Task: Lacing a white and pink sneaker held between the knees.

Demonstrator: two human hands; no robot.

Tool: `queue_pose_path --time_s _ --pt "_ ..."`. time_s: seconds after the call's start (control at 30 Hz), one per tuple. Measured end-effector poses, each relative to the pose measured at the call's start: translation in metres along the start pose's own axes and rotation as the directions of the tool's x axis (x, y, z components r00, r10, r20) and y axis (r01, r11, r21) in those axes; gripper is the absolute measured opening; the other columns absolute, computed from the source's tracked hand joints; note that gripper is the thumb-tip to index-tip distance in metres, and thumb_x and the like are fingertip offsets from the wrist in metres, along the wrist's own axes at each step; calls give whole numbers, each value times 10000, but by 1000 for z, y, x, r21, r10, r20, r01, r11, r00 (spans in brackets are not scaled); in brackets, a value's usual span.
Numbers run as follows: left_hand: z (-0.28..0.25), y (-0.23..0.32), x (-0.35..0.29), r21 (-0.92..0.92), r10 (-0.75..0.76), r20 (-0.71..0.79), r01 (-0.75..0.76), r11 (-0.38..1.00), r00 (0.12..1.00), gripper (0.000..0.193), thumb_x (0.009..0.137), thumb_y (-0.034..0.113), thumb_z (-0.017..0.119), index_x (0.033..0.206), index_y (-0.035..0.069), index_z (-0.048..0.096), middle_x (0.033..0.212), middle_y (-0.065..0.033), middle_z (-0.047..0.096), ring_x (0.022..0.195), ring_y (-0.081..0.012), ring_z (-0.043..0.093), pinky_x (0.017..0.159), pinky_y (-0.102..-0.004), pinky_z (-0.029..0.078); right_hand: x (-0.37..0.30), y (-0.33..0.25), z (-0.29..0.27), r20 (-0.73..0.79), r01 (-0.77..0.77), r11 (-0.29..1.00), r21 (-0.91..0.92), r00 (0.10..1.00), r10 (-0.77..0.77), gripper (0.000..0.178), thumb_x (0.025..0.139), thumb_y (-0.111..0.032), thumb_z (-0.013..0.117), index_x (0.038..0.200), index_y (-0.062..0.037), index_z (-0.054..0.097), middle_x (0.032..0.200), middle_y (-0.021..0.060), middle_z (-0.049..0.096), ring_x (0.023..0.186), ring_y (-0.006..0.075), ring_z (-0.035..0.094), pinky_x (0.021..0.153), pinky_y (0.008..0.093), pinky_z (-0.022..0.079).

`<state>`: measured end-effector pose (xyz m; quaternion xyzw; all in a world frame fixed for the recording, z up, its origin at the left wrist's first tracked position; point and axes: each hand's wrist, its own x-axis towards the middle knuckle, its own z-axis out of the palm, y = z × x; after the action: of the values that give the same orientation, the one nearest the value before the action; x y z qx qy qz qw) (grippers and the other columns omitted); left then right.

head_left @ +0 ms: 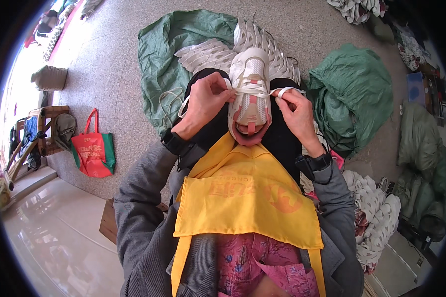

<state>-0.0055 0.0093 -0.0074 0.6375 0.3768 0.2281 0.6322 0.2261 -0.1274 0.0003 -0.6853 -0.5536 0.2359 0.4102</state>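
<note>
A white and beige sneaker [251, 74] with pink trim rests between my knees, its toe pointing away from me. White shoelaces [252, 91] cross over its tongue and stretch out to both sides. At the shoe's left, my left hand [206, 101] pinches one lace, and a loop of it hangs by the wrist. On the other side my right hand [296, 111] grips the other lace between thumb and fingers. Beneath the shoe, a yellow apron [248, 198] covers my lap.
Beyond my knees, several white shoe pieces [208, 57] lie on a green sheet [158, 47]. A bulky green sack [354, 94] sits at the right. More white shoe pieces [381, 227] are piled at lower right. At left stand a red and green bag [94, 153] and a wooden chair [47, 123].
</note>
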Motion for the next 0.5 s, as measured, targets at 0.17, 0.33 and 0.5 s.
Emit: queue_pose_path --time_s 0.17,0.33,0.5 --pt "1 17 1 325 113 -8 -105 940 994 173 858 14 726 825 -16 559 744 -71 673 738 -119 689 630 -271 537 -2 15 2 43 -136 962 235 991 130 179 947 6 651 1111 33 718 1049 55 699 826 85 646 697 218 541" --pt "10 28 6 525 318 78 -310 793 945 131 778 -17 671 852 -20 562 691 -160 601 633 -275 653 586 -375 479 -1 16 3 43 -180 878 443 983 179 178 931 28 658 1098 47 716 1057 65 707 871 116 686 752 248 596" --pt "37 29 -2 646 547 177 -515 563 819 151 771 -30 630 893 -13 543 803 -197 607 757 -423 620 668 -486 497 0 9 7 51 -212 772 599 972 228 219 909 44 679 1126 70 689 1035 91 723 891 133 701 810 270 597"
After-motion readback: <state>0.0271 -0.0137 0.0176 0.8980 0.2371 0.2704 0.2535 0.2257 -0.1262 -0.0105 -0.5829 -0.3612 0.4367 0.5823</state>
